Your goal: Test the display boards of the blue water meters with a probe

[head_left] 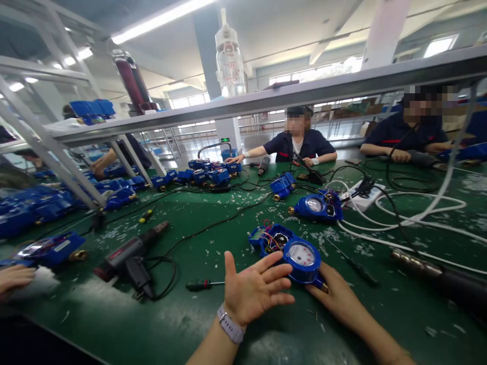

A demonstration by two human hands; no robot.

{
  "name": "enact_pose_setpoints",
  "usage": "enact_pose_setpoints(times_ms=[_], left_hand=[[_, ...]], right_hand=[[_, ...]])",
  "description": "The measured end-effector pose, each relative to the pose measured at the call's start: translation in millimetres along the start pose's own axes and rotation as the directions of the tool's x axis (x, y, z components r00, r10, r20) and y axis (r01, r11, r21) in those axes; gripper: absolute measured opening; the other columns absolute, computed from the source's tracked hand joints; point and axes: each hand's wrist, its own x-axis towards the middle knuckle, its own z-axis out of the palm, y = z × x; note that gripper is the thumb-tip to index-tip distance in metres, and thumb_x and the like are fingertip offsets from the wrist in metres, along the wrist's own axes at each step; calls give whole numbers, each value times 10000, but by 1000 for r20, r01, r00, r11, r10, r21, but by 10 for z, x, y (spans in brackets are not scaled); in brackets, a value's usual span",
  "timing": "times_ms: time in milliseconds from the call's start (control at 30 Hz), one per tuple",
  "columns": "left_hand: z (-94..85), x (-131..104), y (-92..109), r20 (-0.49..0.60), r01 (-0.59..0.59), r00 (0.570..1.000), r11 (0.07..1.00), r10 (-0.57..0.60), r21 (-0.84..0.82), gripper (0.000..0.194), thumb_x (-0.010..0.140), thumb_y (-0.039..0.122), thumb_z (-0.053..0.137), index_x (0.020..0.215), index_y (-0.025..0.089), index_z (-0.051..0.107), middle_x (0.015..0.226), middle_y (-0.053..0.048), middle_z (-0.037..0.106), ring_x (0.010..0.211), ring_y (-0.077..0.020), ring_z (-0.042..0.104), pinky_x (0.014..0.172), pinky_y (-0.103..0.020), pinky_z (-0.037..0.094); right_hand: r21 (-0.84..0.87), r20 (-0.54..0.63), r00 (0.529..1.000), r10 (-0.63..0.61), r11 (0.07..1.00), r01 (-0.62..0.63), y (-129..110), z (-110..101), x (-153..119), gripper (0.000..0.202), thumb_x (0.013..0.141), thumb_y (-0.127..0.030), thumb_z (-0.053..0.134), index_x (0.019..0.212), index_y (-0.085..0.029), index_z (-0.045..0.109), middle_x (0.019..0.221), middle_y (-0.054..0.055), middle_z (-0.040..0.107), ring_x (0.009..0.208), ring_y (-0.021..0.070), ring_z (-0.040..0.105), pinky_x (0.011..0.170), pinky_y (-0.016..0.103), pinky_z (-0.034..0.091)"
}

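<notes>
My left hand (255, 291), with a pale watch on its wrist, is held palm up with the fingers spread and nothing in it. Just behind its fingertips lies a blue meter (302, 256) with a round white dial and an opened box of coloured wires. My right hand (333, 291) grips this meter at its near right end, by the brass fitting. A screwdriver (198, 285) lies left of my left hand, its shaft passing behind that hand. Another screwdriver (361, 269) rests to the right of the meter.
A heat gun (127, 258) lies at left, another tool with a metal nozzle (418, 266) at right. A second open blue meter (317, 207) and a white power strip (363, 196) sit farther back among cables. Co-workers sit across the green table (182, 208), under a raised shelf (190, 111).
</notes>
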Motion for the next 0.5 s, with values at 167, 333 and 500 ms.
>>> enact_pose_setpoints(times_ms=[167, 333, 500], left_hand=[[-221, -89, -71, 175, 25, 984, 1000, -23, -11, 1351, 447, 1023, 213, 1372, 74, 474, 1209, -253, 641, 1062, -381, 613, 944, -551, 409], [-292, -102, -112, 142, 12, 989, 995, -26, 97, 1358, 375, 1037, 178, 1330, 140, 535, 1193, -249, 638, 1110, -436, 561, 965, -636, 324], [-207, -64, -104, 68, -79, 995, 983, 68, 166, 1234, 488, 1005, 107, 1258, 178, 603, 1235, -206, 620, 1163, -411, 523, 986, -623, 308]], right_hand=[[-17, -11, 1000, -18, 1000, 17, 33, 9, 14, 615, 767, -506, 517, 1228, -100, 547, 1291, 200, 553, 1212, 365, 481, 1033, 514, 349], [-34, -3, 1000, -24, 999, 24, 74, 30, 22, 604, 771, -512, 517, 1211, -100, 556, 1288, 204, 554, 1207, 367, 486, 1024, 515, 361], [-46, 2, 1000, -29, 998, 29, 48, 13, 15, 596, 775, -514, 513, 1198, -98, 563, 1280, 203, 560, 1208, 366, 484, 1022, 511, 365]])
